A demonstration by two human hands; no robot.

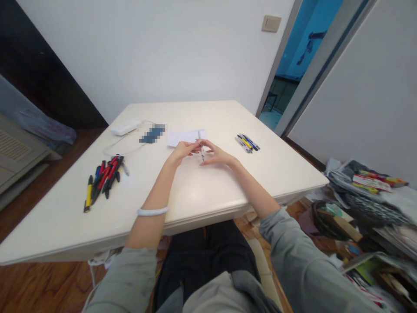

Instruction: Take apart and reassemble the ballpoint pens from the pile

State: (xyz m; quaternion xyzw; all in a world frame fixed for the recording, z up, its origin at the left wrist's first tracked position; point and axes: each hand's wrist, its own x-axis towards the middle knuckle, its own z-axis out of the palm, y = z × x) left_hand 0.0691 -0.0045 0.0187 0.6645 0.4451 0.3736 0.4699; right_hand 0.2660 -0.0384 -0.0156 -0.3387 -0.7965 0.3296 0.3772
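Near the middle of the table, my left hand [185, 150] and my right hand [215, 155] meet around a slim clear-and-white pen [202, 153]. The fingers of my left hand pinch its upper part. On its other side, the thumb and fingers of my right hand curve round it, the thumb close to the lower end. The pen points roughly away from me. Just behind my hands lies a white sheet of paper [178, 137], partly covered by them. To the right rests a small row of pens [248, 142] in clear, yellow and dark blue.
A loose pile of red, black, blue and yellow pens [106, 177] lies on the table's left side. Behind it are a white power strip [124, 128], a thin cable and a pixelated dark blue item [152, 134]. The white table [202, 191] backs onto a wall; clutter fills the floor at right.
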